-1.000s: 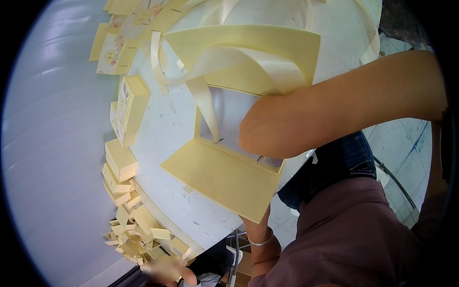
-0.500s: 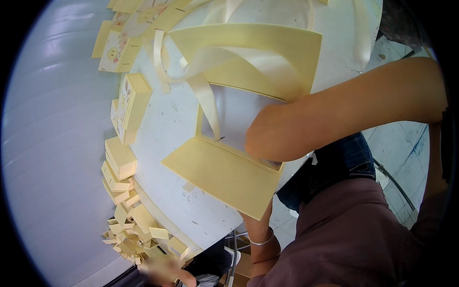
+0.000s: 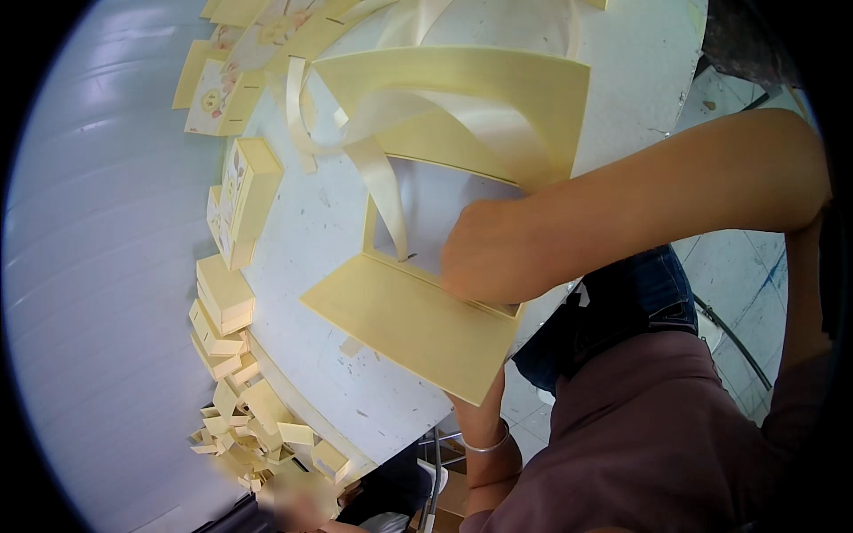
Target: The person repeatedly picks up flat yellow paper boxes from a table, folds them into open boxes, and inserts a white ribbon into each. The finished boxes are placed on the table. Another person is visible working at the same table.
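Note:
A pale yellow box (image 3: 409,338) lies on the white table with two flaps spread, one toward the back and one toward the front. Its white inside shows. My right hand (image 3: 493,253) reaches into its right part, the back of the hand up and the fingers hidden. A cream satin ribbon (image 3: 382,182) loops over the back flap, and one end goes down to a slot inside the box. My left hand (image 3: 471,400) is at the front flap's near corner. The flap covers its fingers, so I cannot see whether it grips anything.
Closed yellow boxes with floral print (image 3: 249,204) stand along the table's left side. Many small yellow boxes (image 3: 253,431) are heaped at the lower left, near another person's blurred hand (image 3: 302,502). More printed box pieces (image 3: 218,89) lie at the upper left. The table edge (image 3: 680,98) runs along the right.
My right hand has shifted slightly left inside the box. The back flap's right side has moved a little left. My left hand stays at the front flap's corner.

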`<state>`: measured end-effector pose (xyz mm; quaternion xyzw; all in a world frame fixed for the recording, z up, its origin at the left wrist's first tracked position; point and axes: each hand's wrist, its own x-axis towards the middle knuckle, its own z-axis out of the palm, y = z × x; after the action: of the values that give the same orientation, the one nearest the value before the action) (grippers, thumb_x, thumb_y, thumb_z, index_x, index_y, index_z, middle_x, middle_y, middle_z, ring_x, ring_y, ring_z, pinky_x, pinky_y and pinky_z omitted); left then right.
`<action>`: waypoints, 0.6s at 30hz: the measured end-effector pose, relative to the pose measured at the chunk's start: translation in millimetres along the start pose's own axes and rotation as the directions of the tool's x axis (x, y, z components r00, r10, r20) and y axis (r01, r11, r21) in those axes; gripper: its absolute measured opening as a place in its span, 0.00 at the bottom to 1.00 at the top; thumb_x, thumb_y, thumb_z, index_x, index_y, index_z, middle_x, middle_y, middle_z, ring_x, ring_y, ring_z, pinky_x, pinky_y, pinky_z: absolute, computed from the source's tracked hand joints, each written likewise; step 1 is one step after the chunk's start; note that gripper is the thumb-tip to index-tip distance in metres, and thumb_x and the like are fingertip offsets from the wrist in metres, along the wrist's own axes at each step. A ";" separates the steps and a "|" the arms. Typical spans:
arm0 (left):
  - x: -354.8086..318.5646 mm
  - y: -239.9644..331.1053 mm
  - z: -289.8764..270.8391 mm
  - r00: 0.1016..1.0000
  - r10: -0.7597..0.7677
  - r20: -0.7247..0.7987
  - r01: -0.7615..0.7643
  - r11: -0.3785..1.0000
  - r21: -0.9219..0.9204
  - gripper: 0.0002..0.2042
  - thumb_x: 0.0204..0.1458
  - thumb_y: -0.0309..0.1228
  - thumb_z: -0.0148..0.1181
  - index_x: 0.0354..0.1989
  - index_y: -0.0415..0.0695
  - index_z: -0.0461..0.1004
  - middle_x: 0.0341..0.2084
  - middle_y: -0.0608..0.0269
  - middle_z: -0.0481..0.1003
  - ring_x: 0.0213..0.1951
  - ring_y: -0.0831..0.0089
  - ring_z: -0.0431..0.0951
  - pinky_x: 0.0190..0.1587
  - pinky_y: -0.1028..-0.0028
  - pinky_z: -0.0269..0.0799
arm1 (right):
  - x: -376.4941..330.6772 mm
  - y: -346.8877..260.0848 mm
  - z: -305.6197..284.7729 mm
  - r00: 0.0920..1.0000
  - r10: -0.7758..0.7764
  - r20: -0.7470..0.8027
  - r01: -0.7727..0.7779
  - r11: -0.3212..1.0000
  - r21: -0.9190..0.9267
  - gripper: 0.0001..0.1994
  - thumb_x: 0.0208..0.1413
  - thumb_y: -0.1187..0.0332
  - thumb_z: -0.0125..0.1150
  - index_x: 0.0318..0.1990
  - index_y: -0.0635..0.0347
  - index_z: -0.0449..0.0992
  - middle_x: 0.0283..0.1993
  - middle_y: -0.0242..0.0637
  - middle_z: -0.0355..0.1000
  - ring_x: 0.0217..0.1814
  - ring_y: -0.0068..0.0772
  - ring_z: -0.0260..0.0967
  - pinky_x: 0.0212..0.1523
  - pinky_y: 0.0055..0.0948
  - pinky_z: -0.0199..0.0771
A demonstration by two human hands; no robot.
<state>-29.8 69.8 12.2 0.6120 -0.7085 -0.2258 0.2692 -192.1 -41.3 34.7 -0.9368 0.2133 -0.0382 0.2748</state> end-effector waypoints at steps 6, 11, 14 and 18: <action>3.9 -12.2 3.9 0.994 0.109 -0.021 -0.108 0.992 0.066 0.13 0.39 0.27 0.60 0.35 0.38 0.71 0.31 0.55 0.73 0.34 0.60 0.73 0.36 0.67 0.67 | -1.4 1.1 -2.0 0.998 0.032 -0.051 -0.021 0.982 0.190 0.04 0.34 0.78 0.53 0.20 0.59 0.71 0.21 0.41 0.70 0.24 0.41 0.68 0.24 0.34 0.66; 12.3 -7.8 -2.9 0.992 0.102 -0.070 -0.106 0.993 -0.059 0.10 0.39 0.26 0.59 0.33 0.39 0.72 0.28 0.55 0.73 0.33 0.60 0.73 0.34 0.69 0.67 | -10.1 -9.8 -14.0 0.995 0.102 -0.002 -0.101 0.994 0.049 0.04 0.35 0.79 0.53 0.22 0.62 0.70 0.24 0.42 0.70 0.27 0.42 0.68 0.26 0.33 0.65; 9.3 -39.4 -18.7 0.993 0.018 -0.114 -0.027 0.997 -0.078 0.07 0.40 0.25 0.57 0.30 0.40 0.72 0.27 0.56 0.73 0.32 0.63 0.73 0.32 0.70 0.67 | -27.1 -13.0 -3.6 0.976 0.052 -0.213 -0.066 0.996 -0.060 0.07 0.36 0.76 0.55 0.27 0.65 0.72 0.31 0.44 0.71 0.33 0.42 0.69 0.30 0.33 0.68; -19.7 -115.0 -86.4 0.881 -0.231 -0.412 0.319 0.934 0.158 0.04 0.41 0.25 0.56 0.28 0.41 0.71 0.28 0.60 0.74 0.31 0.68 0.71 0.30 0.74 0.65 | -58.1 -26.3 4.7 0.729 -0.309 -0.611 0.056 0.916 -0.397 0.14 0.40 0.66 0.59 0.34 0.66 0.71 0.37 0.44 0.68 0.40 0.43 0.67 0.42 0.38 0.67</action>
<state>115.0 73.1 0.5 0.7655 -0.5672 -0.0563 0.2987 -233.9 5.4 47.3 -0.9117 0.2052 -0.3560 0.0039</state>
